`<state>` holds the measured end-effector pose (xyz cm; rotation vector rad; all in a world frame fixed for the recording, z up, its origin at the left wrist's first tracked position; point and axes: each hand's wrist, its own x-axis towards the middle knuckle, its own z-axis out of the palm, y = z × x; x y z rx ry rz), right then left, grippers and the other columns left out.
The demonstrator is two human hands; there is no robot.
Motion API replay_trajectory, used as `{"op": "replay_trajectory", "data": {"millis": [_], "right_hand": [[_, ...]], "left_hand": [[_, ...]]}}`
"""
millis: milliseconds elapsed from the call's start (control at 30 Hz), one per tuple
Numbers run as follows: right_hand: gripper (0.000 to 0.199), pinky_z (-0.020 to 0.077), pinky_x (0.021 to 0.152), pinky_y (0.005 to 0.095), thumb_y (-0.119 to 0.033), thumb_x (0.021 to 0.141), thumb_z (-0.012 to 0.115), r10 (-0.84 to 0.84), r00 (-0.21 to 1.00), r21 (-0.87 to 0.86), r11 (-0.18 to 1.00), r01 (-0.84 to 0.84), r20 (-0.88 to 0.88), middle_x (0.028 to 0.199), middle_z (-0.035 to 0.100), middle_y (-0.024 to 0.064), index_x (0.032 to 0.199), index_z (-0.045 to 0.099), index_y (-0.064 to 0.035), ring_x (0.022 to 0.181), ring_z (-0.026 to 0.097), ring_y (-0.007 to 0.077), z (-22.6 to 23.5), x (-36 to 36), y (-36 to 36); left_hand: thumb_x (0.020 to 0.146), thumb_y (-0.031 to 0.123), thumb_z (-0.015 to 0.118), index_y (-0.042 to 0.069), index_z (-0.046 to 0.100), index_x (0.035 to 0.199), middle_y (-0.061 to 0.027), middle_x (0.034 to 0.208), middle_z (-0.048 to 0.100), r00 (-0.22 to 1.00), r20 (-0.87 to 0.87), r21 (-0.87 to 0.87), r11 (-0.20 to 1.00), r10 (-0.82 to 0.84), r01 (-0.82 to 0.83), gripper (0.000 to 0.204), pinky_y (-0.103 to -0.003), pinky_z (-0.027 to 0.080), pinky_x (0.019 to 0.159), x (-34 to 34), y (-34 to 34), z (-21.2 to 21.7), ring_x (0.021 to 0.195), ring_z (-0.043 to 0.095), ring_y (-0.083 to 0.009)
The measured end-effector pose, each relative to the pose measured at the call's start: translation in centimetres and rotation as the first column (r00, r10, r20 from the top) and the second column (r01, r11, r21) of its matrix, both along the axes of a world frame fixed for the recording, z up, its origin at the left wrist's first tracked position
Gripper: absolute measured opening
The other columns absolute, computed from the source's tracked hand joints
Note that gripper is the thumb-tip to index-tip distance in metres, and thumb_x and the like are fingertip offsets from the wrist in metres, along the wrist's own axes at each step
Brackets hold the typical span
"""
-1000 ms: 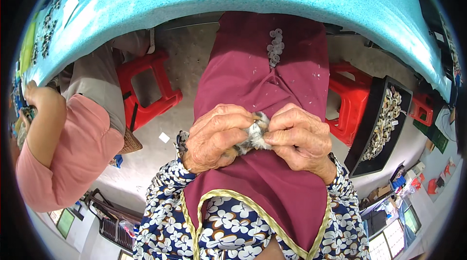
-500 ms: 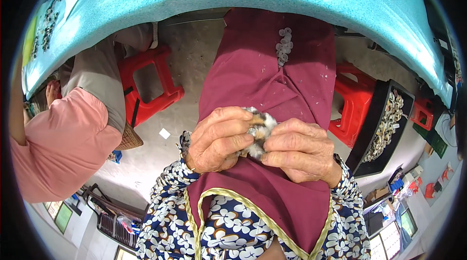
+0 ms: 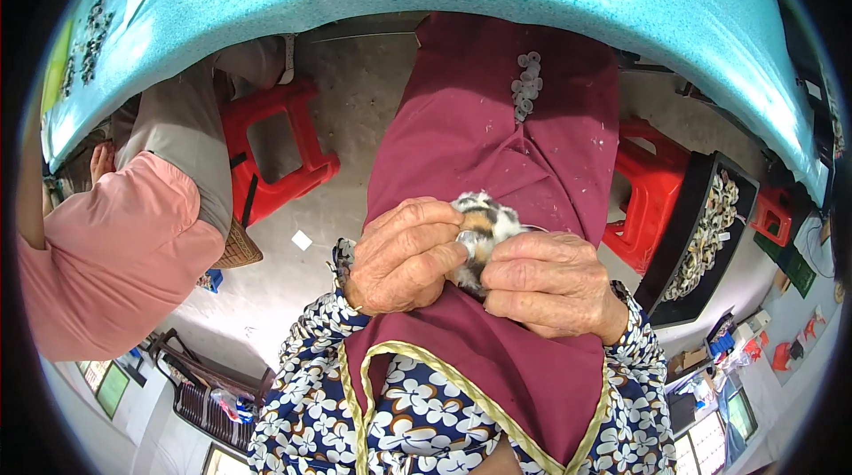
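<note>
Over a maroon apron [image 3: 497, 155], a small white, black and orange fur piece [image 3: 482, 225] sits directly between two hands, touching both, so neither is nearer. The left hand [image 3: 406, 255] has its grip pinched on the fur's left side, the right hand [image 3: 555, 284] on its lower right. The visible fur runs mostly away from the body; fingers hide its full long axis.
</note>
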<state>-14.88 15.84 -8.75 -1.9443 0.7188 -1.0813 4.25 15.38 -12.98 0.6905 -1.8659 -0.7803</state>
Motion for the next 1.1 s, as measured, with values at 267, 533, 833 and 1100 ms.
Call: {"op": "replay_trajectory", "data": {"millis": [267, 533, 833, 1100], "right_hand": [[0.012, 0.0486, 0.051, 0.0272, 0.001, 0.057, 0.063, 0.029, 1.0, 0.029, 0.999, -0.029, 0.009, 0.074, 0.057, 0.0068, 0.064, 0.054, -0.0011, 0.067, 0.059, 0.0195, 0.2, 0.1, -0.1], [0.016, 0.0494, 0.052, 0.0287, 0.004, 0.055, 0.065, -0.012, 1.0, 0.124, 0.992, 0.009, 0.025, 0.073, 0.057, 0.0065, 0.066, 0.055, -0.0009, 0.065, 0.059, 0.0213, 0.2, 0.0, 0.3], [0.014, 0.0469, 0.05, 0.03, 0.005, 0.049, 0.062, -0.04, 0.998, 0.316, 0.948, 0.024, 0.042, 0.064, 0.057, 0.007, 0.059, 0.056, -0.002, 0.056, 0.057, 0.0219, -0.8, -0.7, 1.2], [0.016, 0.0443, 0.05, 0.0313, 0.004, 0.05, 0.059, 0.026, 1.0, 0.251, 0.968, -0.025, -0.002, 0.066, 0.052, 0.0033, 0.061, 0.051, -0.005, 0.063, 0.055, 0.0215, -0.9, -1.3, 1.6]], "left_hand": [[0.06, -0.002, 0.065, -0.005, 0.06, 0.076, -0.0173, 0.083, 0.059, 0.999, -0.029, -0.115, 0.993, 0.013, -0.016, 0.017, -0.038, 0.056, 0.064, 0.1, -0.1, 0.4, 0.084, 0.064, -0.0341], [0.053, 0.005, 0.064, -0.004, 0.059, 0.087, -0.0166, 0.085, 0.06, 0.995, 0.053, -0.085, 0.992, -0.087, 0.091, 0.036, -0.036, 0.055, 0.064, 0.4, -0.6, 1.2, 0.079, 0.064, -0.03], [0.062, -0.004, 0.063, -0.004, 0.06, 0.086, -0.0126, 0.078, 0.059, 0.984, 0.131, -0.087, 0.987, -0.123, 0.135, 0.025, -0.036, 0.053, 0.057, 0.2, 0.0, 0.6, 0.068, 0.062, -0.0271], [0.055, 0.007, 0.065, -0.003, 0.059, 0.083, -0.0154, 0.085, 0.057, 0.962, 0.17, -0.238, 0.938, -0.215, 0.252, 0.031, -0.039, 0.052, 0.06, 0.4, -0.2, 0.7, 0.078, 0.059, -0.0296]]}}
